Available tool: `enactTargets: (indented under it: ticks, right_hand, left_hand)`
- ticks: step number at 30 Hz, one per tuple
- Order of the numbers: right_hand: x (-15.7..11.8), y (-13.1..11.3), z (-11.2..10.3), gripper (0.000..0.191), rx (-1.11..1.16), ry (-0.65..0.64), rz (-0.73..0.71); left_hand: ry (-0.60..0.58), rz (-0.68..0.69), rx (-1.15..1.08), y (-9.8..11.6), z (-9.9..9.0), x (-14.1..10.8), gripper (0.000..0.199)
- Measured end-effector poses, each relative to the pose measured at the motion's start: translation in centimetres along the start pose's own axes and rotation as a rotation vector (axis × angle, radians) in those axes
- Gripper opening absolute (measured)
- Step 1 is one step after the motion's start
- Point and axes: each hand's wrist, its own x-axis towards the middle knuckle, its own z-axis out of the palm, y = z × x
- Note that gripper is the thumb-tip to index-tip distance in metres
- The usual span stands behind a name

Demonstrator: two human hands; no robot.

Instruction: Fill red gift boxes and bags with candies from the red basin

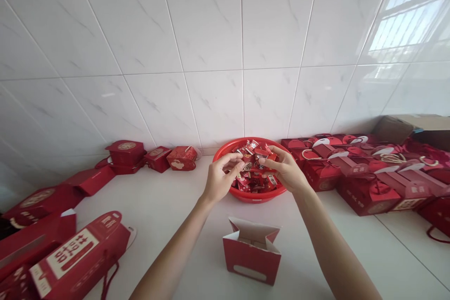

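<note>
A red plastic basket (pixel 258 200) stands against the wall, filled with small red-wrapped candies (pixel 258 183). Over its left side is my left hand (pixel 223 173), thumb and fingers closed together; what they pinch, if anything, I cannot make out. My right hand (pixel 290 168) reaches over the right side, thumb and fingers closed around wrapped candy (pixel 262 153). Between my forearms, nearer to me, a small red paper box (pixel 251 258) stands upright with its top flaps open and its pale inside showing.
Several closed red gift boxes (pixel 369 192) with cord handles crowd the right side, before a cardboard carton (pixel 393 129). More red boxes (pixel 126 154) line the left, including a large one (pixel 80 253) lying near the front. White tiled wall (pixel 214 108) rises behind the white counter (pixel 161 211).
</note>
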Motion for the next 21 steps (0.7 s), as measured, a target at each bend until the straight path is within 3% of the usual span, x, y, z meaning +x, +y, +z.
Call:
enactTargets:
  ticks: [3,6,7,10,13,18,21]
  right_hand:
    - [-0.8,-0.8,0.0,0.043,-0.041,0.011,-0.067]
    - [-1.7,-1.9,-0.2,0.04,-0.064,0.026,-0.121]
    - [-2.0,-2.3,-0.3,0.039,-0.068,0.027,-0.131]
    - [-2.7,-3.2,-0.3,0.038,-0.084,0.036,-0.156]
    - [-3.2,-3.7,-0.1,0.037,-0.094,0.047,-0.171]
    - [-3.6,-4.0,0.3,0.037,-0.058,0.011,-0.157]
    - [-3.8,-4.1,0.5,0.036,-0.034,-0.044,-0.117]
  left_hand:
    - [-0.138,0.049,-0.083,1.9,-1.9,-1.4,0.027]
    - [-0.552,0.046,-0.06,3.8,-4.2,-3.2,0.029]
    - [-0.636,0.024,0.002,4.3,-4.7,-3.8,0.026]
    - [-0.739,-0.042,0.189,4.8,-5.2,-5.1,0.021]
    - [-0.751,-0.06,0.238,4.3,-4.6,-5.5,0.017]
    - [-0.449,-0.035,0.267,3.1,-3.7,-4.4,0.016]
    - [-0.384,-0.027,0.302,2.6,-3.5,-3.7,0.018]
